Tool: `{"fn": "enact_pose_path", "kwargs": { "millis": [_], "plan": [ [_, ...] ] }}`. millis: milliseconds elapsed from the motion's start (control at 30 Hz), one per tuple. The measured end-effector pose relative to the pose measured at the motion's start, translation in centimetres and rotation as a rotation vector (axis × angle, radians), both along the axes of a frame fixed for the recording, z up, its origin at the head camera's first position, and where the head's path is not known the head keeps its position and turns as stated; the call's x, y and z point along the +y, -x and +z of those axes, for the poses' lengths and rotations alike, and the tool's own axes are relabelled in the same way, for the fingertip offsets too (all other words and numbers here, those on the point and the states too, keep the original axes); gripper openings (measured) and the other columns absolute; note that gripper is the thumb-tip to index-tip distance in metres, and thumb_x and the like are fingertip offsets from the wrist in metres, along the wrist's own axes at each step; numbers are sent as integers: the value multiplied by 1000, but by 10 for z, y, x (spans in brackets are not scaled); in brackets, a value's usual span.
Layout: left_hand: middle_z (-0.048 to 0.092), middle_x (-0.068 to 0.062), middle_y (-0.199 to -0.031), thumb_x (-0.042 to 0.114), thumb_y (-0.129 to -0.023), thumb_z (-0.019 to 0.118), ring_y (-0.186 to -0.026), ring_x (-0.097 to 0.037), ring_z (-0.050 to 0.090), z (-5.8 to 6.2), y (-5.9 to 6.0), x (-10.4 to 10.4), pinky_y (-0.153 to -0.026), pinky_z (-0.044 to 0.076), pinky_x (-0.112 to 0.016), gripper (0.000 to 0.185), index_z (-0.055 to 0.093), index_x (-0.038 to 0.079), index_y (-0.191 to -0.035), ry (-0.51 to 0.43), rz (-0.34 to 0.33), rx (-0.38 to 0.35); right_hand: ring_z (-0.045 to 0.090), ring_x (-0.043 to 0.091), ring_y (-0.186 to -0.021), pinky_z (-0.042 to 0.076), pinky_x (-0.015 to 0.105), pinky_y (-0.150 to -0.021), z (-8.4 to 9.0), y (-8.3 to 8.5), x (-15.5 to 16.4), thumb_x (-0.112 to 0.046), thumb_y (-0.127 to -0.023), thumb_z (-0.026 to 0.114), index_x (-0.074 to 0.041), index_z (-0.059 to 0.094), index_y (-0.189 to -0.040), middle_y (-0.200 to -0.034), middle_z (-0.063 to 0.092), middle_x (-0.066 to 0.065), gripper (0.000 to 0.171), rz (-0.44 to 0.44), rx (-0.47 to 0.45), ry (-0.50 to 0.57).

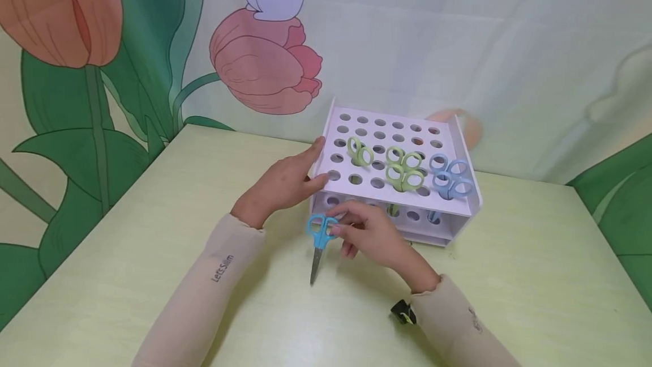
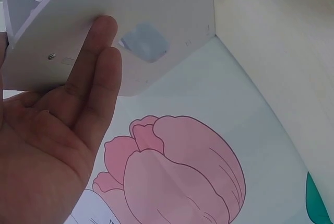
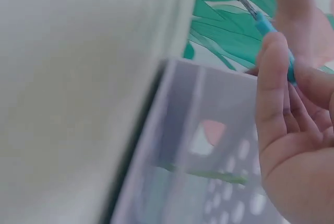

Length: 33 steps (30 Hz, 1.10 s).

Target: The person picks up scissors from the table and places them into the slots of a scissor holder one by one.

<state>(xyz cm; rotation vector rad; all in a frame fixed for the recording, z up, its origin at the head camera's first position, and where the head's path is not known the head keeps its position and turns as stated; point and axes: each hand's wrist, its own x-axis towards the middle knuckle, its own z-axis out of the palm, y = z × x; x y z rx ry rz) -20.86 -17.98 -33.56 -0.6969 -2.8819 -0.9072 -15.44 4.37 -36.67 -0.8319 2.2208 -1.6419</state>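
Note:
My right hand (image 1: 370,235) pinches a pair of blue-handled scissors (image 1: 320,238) by one finger loop, in front of the rack's front left corner. Their metal blades point down towards the table. In the right wrist view the blue handle (image 3: 265,24) sits between thumb and fingers. My left hand (image 1: 285,181) rests on the left side of the white holed rack (image 1: 402,123). Two of its fingers (image 2: 99,85) lie straight against the side panel in the left wrist view. Green-handled scissors (image 1: 404,180) and light blue-handled scissors (image 1: 452,186) stand in the rack's holes, loops up.
The rack stands on a pale green table (image 1: 540,276), near the back edge. Behind it hangs a cloth backdrop (image 1: 407,27) printed with tulips. A small black object (image 1: 403,311) shows beside my right sleeve (image 1: 458,321).

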Motion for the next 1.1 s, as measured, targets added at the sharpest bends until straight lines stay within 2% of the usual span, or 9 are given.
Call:
{"fn": "enact_pose_path", "kwargs": {
  "millis": [100, 267, 500, 600, 700, 800, 967, 1100],
  "plan": [
    [52, -9, -145, 35, -103, 58, -88, -20, 58, -1, 0, 0, -78, 46, -34, 79, 12, 10, -163, 13, 10, -3, 67, 31, -59, 57, 39, -56, 12, -3, 6, 3, -97, 64, 2, 69, -119, -82, 70, 14, 23, -69, 69, 59],
    [40, -7, -158, 38, -103, 57, -103, -21, 57, -1, 1, -1, -93, 46, -37, 80, 12, 12, -163, 43, 26, -12, 70, 23, -67, 59, 38, -63, 38, -1, 14, 8, -96, 62, 8, 68, -118, -91, 71, 20, 23, -195, 147, 192],
    [31, -5, -162, 41, -103, 57, -126, -21, 53, 0, 1, -1, -107, 39, -39, 82, 10, 12, -163, 43, 27, -30, 73, 22, -70, 58, 38, -66, 66, 8, 21, 7, -95, 65, 13, 65, -114, -90, 72, 17, 19, -375, 267, 452],
    [29, -5, -163, 41, -103, 56, -134, -21, 49, 0, 2, -1, -109, 36, -39, 81, 9, 12, -163, 41, 21, -25, 73, 23, -71, 58, 37, -68, 72, 14, 21, 5, -95, 67, 14, 65, -110, -90, 73, 17, 18, -429, 335, 511],
    [28, -4, -163, 41, -103, 56, -137, -22, 45, 0, 2, -1, -110, 35, -39, 82, 9, 13, -163, 48, 24, -36, 72, 22, -71, 58, 35, -69, 71, 21, 19, 7, -94, 67, 15, 64, -107, -90, 72, 18, 16, -466, 390, 496],
    [27, -4, -164, 42, -103, 56, -140, -23, 42, 1, 1, 0, -112, 34, -39, 82, 8, 13, -163, 60, 25, -41, 71, 19, -71, 58, 33, -69, 67, 25, 16, 10, -93, 66, 16, 64, -107, -90, 72, 20, 15, -495, 392, 427],
    [27, -4, -164, 43, -103, 56, -143, -25, 39, 3, 1, 1, -113, 32, -40, 83, 8, 14, -163, 73, 34, -50, 71, 15, -74, 57, 28, -69, 61, 31, 14, 5, -94, 67, 11, 67, -108, -95, 72, 22, 15, -546, 310, 260],
    [27, -4, -164, 43, -103, 56, -143, -25, 38, 4, 1, 0, -113, 32, -39, 83, 7, 15, -164, 76, 40, -59, 72, 17, -77, 58, 29, -69, 56, 35, 12, 1, -96, 67, 9, 67, -109, -99, 72, 23, 16, -545, 247, 156]
  ]
}}
